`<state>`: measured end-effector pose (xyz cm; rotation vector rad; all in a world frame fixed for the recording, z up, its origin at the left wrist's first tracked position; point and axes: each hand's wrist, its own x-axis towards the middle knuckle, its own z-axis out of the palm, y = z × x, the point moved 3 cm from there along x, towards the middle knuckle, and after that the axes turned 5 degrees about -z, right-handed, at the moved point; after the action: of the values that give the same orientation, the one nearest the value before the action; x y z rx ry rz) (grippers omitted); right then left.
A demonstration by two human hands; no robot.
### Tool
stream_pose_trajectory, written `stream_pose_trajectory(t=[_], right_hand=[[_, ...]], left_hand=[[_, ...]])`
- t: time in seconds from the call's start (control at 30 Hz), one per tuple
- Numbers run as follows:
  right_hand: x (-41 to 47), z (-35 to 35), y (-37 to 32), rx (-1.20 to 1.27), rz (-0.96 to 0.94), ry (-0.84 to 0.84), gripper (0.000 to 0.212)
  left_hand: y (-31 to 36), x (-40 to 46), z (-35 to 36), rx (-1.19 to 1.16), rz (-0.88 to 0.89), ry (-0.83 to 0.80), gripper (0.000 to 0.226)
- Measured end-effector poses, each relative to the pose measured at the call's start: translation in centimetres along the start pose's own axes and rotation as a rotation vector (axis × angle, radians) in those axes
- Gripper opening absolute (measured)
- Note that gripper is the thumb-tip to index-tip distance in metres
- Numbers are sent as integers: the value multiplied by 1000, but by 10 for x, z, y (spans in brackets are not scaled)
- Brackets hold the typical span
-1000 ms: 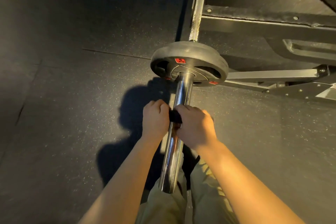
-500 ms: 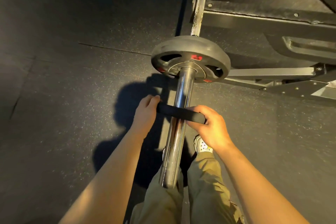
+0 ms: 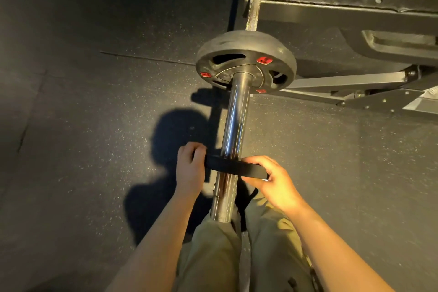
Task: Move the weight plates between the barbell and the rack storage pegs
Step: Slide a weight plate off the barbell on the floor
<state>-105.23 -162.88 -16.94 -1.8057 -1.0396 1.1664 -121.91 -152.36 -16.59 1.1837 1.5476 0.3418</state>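
We look down along the chrome barbell sleeve (image 3: 233, 140), where one black weight plate (image 3: 246, 59) with red labels sits at the far end. Our left hand (image 3: 190, 170) and right hand (image 3: 275, 180) each grip an end of a thin black plate (image 3: 233, 167) threaded on the sleeve. Olive trousers (image 3: 213, 256) show below, dark speckled rubber floor (image 3: 83, 125) beneath, black rack frame (image 3: 343, 14) beyond.

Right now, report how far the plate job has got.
Done: nothing clearly finished; one weight plate sits on the barbell sleeve. In hand: left hand and right hand hold a black strap-like collar across the sleeve. Left: clearing the collar and moving the plate; no storage pegs identifiable here.
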Motion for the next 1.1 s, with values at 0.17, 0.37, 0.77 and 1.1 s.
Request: stream_pose_trajectory(t=[0.17, 0.37, 0.77, 1.1], right_hand=[[-2, 0, -9, -217, -42, 7, 32], [0, 26, -48, -579, -278, 68, 44], [-3, 18, -28, -416, -95, 72, 34], [-26, 16, 2, -80, 111, -34, 39]], left_hand=[[-8, 2, -3, -115, -23, -37, 19], [-14, 3, -5, -219, 8, -19, 22], [-9, 6, -20, 0, 3, -246, 30], [-18, -12, -28, 610, 473, -271, 60]])
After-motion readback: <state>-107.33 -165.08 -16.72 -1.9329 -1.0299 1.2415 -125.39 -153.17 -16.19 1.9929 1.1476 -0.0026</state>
